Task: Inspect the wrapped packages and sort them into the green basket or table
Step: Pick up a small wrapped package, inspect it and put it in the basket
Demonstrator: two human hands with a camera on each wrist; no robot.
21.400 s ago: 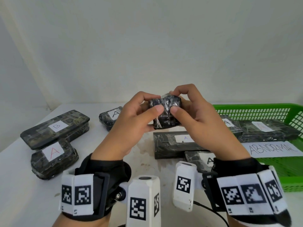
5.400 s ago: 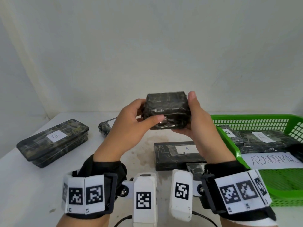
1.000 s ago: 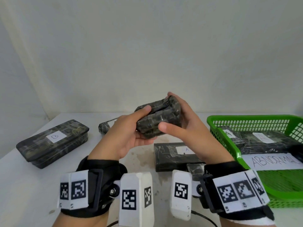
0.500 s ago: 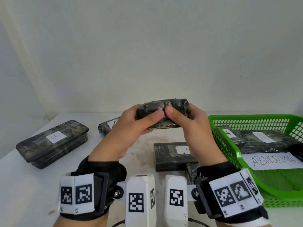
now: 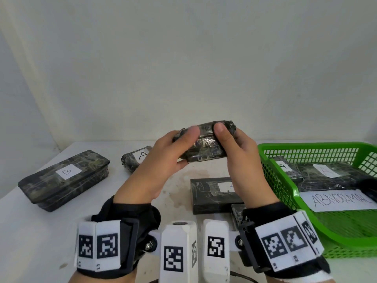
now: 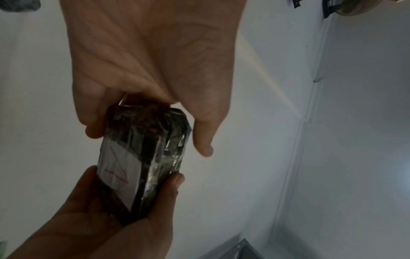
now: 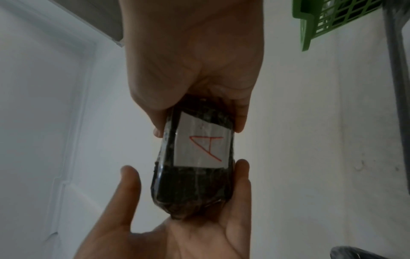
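— Both of your hands are holding one small wrapped package up in the air, above the middle of the table. Your left hand is pinching its left end, thumb in front and fingers behind; your right hand is doing the same at the right end.

— How is it likely handling?

— I'd judge it is feeling light and fairly stiff, with glossy film that is probably slippery. Keeping your grip on the two short ends is looking wise.

— What is the head view missing?

— It is showing only dark wrapping. Your right wrist view is showing a white label with a red A on the face turned away from you. The green basket is sitting to the right, already holding packages.
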